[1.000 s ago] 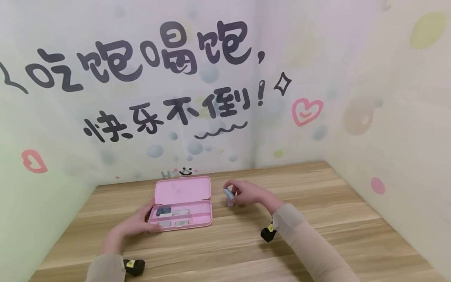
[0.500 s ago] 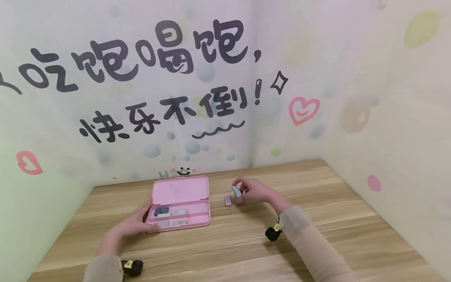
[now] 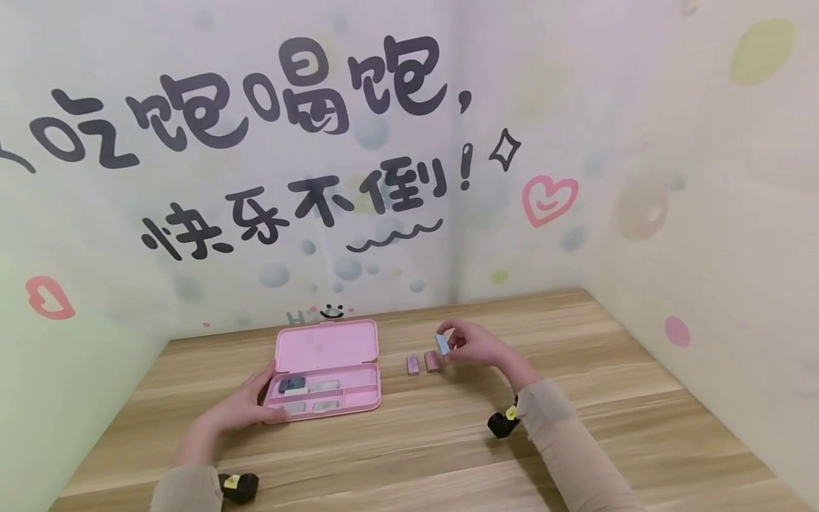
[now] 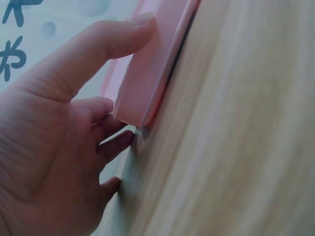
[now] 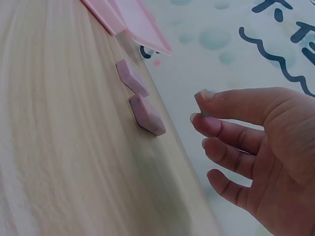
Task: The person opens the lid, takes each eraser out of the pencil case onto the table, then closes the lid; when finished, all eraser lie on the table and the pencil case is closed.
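Note:
An open pink pencil case (image 3: 326, 346) lies on the table, its lid tipped back. At its left end my left hand (image 3: 233, 412) holds it, thumb (image 4: 130, 37) on the front wall and fingers around the end. Thumb and forefinger of my right hand (image 3: 478, 345) pinch a light blue eraser (image 3: 441, 345) above the table; in the right wrist view the fingertips mostly hide it. Just below stand a mauve-pink eraser (image 3: 432, 361) and a lilac eraser (image 3: 412, 365), side by side right of the case.
Inside the case, a dark block (image 3: 293, 385) and several pale blocks (image 3: 325, 404) sit in divided compartments. A printed wall sheet (image 3: 397, 284) rises behind the wooden table (image 3: 384, 462). Black wrist cameras (image 3: 239, 488) hang at both cuffs.
My right hand has moved right with the light blue eraser, leaving first the lilac, then the mauve-pink eraser uncovered on the table. My left hand stays on the case.

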Tool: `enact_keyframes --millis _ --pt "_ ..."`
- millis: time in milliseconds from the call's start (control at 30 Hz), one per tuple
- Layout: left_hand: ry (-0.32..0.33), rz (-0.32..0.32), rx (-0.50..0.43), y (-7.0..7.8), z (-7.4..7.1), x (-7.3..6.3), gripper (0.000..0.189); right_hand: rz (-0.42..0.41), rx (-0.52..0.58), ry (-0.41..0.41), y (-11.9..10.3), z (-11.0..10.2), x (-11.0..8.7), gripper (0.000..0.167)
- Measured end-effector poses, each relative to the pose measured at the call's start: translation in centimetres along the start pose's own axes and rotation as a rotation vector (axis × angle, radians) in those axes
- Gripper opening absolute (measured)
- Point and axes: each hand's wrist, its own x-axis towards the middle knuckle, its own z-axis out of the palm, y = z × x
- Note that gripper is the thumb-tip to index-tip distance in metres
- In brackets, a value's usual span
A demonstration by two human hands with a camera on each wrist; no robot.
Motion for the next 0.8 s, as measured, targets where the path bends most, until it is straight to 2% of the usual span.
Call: enact_keyframes --millis 233,467,800 --pt "-0.008 -0.024 -0.006 -0.2 0.0 0.0 0.114 0.020 0.026 0.027 1.0 -0.2 -0.3 0.040" --pt "-0.005 -0.019 -0.002 -0.2 0.0 0.0 0.114 0.033 0.054 0.018 1.6 -0.1 -0.3 0.040" --pt "0.001 -0.017 -0.006 -0.1 0.0 0.1 0.115 0.069 0.019 0.011 2.6 0.3 -0.1 0.038"
